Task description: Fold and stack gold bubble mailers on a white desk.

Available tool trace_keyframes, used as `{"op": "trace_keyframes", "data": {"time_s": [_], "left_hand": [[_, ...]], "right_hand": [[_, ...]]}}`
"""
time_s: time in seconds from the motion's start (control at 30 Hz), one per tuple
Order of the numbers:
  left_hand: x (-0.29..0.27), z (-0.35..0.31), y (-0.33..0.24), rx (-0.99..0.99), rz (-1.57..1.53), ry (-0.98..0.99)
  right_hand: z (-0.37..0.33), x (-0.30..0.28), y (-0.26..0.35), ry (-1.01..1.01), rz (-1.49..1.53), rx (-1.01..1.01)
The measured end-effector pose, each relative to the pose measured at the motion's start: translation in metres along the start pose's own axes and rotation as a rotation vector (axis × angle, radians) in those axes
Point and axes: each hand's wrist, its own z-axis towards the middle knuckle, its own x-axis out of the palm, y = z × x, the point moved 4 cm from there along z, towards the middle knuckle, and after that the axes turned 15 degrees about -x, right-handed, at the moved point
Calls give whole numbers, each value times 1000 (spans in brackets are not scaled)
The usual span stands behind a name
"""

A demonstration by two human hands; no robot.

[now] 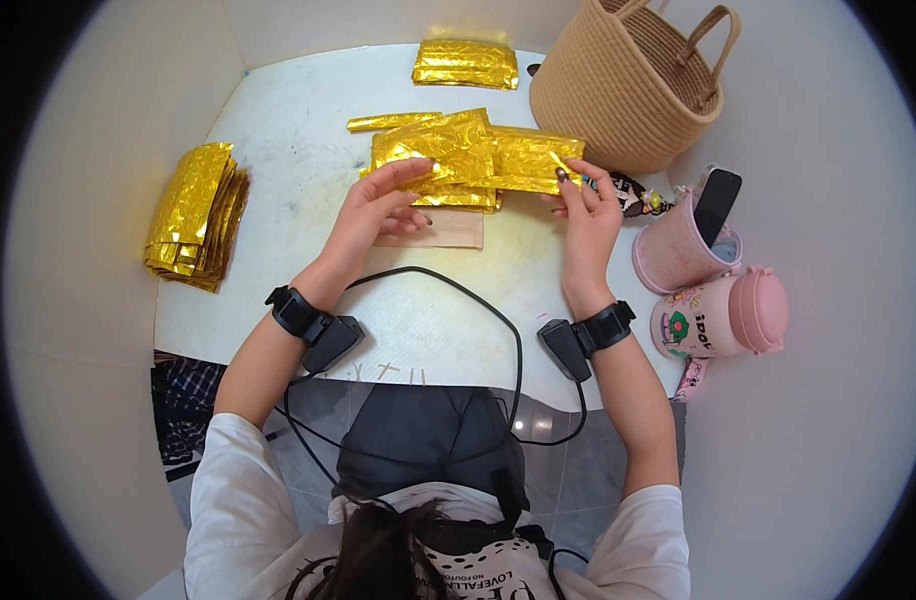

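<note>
Both my hands are over crinkled gold foil sheets on the white table. My left hand (pixel 380 208) has its fingers spread, with the index fingertip against the left part of the overlapping foil (pixel 458 143). At the other end, thumb and index finger of my right hand (pixel 590 208) pinch the right edge of a gold foil sheet (pixel 533 158), where a small edge is turned up. Under the foil, partly hidden by my left hand, lies a flat beige rectangular piece (pixel 453 231). A narrow folded gold strip (pixel 393 121) rests just behind the pile.
Stacks of folded gold foil stand at left (pixel 190 215) and at the back (pixel 466 65). To the right are a woven basket (pixel 618 95), a pink cup (pixel 668 250) holding a phone (pixel 717 205), and a pink-lidded bottle (pixel 713 318). A black cable (pixel 468 292) loops between my wrist straps.
</note>
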Motion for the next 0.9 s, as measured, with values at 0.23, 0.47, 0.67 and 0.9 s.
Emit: {"op": "trace_keyframes", "data": {"time_s": [0.23, 0.47, 0.67, 0.9], "left_hand": [[1, -2, -2, -28, -2, -24], [2, -5, -5, -21, -61, -13], [4, -7, -9, 100, -111, -7], [1, -4, -6, 260, -79, -10]], "right_hand": [[0, -3, 25, -83, 215, -188], [-2, -3, 28, -4, 343, -175], [-5, 3, 32, 92, 262, -147], [-5, 11, 23, 172, 283, -80]]}}
